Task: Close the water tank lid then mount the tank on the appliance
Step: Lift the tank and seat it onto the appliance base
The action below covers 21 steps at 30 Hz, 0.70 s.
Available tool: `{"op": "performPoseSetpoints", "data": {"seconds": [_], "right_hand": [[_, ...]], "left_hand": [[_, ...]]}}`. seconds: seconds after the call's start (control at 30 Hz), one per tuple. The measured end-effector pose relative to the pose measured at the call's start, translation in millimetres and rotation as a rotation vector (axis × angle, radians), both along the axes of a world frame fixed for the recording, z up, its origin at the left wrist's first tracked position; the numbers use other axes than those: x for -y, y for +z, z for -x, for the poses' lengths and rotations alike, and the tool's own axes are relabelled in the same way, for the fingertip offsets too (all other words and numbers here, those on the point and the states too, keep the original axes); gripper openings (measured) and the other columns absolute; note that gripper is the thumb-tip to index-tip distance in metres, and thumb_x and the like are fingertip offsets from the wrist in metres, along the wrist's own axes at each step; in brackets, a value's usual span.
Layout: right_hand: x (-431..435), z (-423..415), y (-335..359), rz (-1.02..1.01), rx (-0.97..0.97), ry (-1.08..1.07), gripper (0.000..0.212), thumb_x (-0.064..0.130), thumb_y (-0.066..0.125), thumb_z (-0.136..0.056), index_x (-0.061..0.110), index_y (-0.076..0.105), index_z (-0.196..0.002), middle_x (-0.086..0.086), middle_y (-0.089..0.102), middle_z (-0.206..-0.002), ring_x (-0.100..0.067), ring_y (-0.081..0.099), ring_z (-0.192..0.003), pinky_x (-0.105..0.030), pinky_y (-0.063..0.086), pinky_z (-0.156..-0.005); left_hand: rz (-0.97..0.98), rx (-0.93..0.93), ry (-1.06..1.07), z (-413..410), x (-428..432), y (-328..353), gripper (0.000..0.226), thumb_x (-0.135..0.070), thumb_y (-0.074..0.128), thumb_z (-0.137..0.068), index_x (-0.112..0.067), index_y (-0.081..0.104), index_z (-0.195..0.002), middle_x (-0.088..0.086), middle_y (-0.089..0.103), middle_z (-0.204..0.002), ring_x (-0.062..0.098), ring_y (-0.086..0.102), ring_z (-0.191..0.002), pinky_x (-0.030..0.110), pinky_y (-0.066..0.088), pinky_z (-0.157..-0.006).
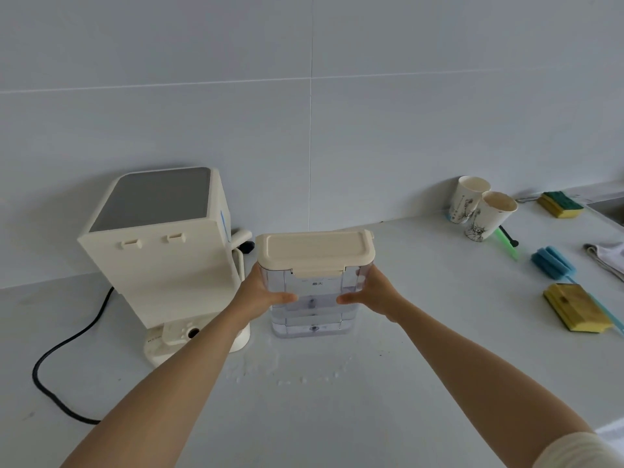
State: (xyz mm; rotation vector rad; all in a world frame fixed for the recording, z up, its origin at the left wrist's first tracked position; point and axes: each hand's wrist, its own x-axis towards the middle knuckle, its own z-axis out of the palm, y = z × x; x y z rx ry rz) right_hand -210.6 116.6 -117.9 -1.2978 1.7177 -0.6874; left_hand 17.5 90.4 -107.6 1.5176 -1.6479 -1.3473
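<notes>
A clear water tank (314, 307) with water in it stands on the white counter at centre. Its cream lid (315, 251) lies flat and closed on top. My left hand (261, 295) grips the tank's left side and my right hand (371, 293) grips its right side, thumbs on the front face. Left of the tank stands the cream appliance (162, 255), its back panel with two hooks turned toward me and its low base (182, 336) bare.
A black power cord (60, 359) loops left of the appliance. Water drops (280, 373) lie in front of the tank. At right are two paper cups (479, 211), sponges (574, 312), a blue brush (553, 261), a cloth and a sink edge.
</notes>
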Motion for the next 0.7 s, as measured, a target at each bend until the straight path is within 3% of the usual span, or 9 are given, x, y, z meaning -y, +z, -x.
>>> {"op": "performPoseSetpoints", "data": {"seconds": [0.1,0.23,0.37,0.47,0.6,0.7], "right_hand": [[-2.3,-1.8,1.1,0.003,0.003,0.03,0.097,0.021,0.084,-0.056,0.013,0.031,-0.137,-0.008,0.047,-0.135,-0.027,0.044,-0.125,-0.039,0.039,-0.104],[-4.4,-9.5,9.9,0.013,-0.011,0.082,0.095,0.02,0.084,-0.056,0.012,0.033,-0.135,-0.008,0.047,-0.134,-0.027,0.044,-0.125,-0.038,0.039,-0.104],[-9.0,-26.0,24.7,0.041,-0.023,0.147,0.093,0.02,0.083,-0.059,0.011,0.032,-0.136,-0.006,0.047,-0.13,-0.023,0.043,-0.122,-0.03,0.037,-0.099],[-11.9,-41.9,35.5,0.053,-0.027,0.177,0.092,0.023,0.084,-0.056,0.012,0.034,-0.133,-0.004,0.049,-0.125,-0.023,0.046,-0.119,-0.033,0.04,-0.1],[-14.0,-67.1,51.2,0.06,-0.032,0.206,0.086,0.022,0.084,-0.057,0.01,0.038,-0.129,-0.004,0.049,-0.119,-0.022,0.047,-0.113,-0.031,0.041,-0.094],[-13.8,-88.3,62.3,0.057,-0.042,0.234,0.09,0.031,0.086,-0.051,0.008,0.042,-0.126,-0.003,0.051,-0.118,-0.024,0.05,-0.113,-0.034,0.042,-0.098]], "left_hand": [[-0.011,-0.007,0.017,-4.3,-6.6,2.9,0.106,-0.041,0.084,-0.041,-0.022,0.038,-0.134,-0.006,0.049,-0.135,0.017,0.042,-0.127,0.034,0.034,-0.108],[-0.001,-0.033,0.077,-15.0,-17.7,4.7,0.089,-0.02,0.085,-0.058,-0.021,0.039,-0.133,-0.004,0.05,-0.132,0.019,0.042,-0.127,0.035,0.035,-0.107],[-0.005,0.004,0.122,-34.0,-31.9,17.5,0.1,-0.046,0.082,-0.035,-0.018,0.046,-0.124,0.004,0.056,-0.127,0.023,0.05,-0.121,0.041,0.041,-0.103],[0.011,-0.012,0.132,-52.4,-41.4,29.4,0.101,-0.049,0.08,-0.033,-0.019,0.048,-0.124,0.001,0.061,-0.124,0.021,0.055,-0.117,0.043,0.043,-0.103],[0.023,-0.041,0.142,-79.6,-53.0,45.3,0.064,-0.023,0.084,-0.058,-0.019,0.055,-0.115,-0.003,0.065,-0.113,0.013,0.061,-0.1,0.024,0.048,-0.078],[0.054,-0.062,0.17,-100.9,-58.2,57.9,0.058,-0.011,0.081,-0.064,-0.023,0.054,-0.114,-0.007,0.066,-0.109,0.013,0.06,-0.104,0.02,0.046,-0.077]]}}
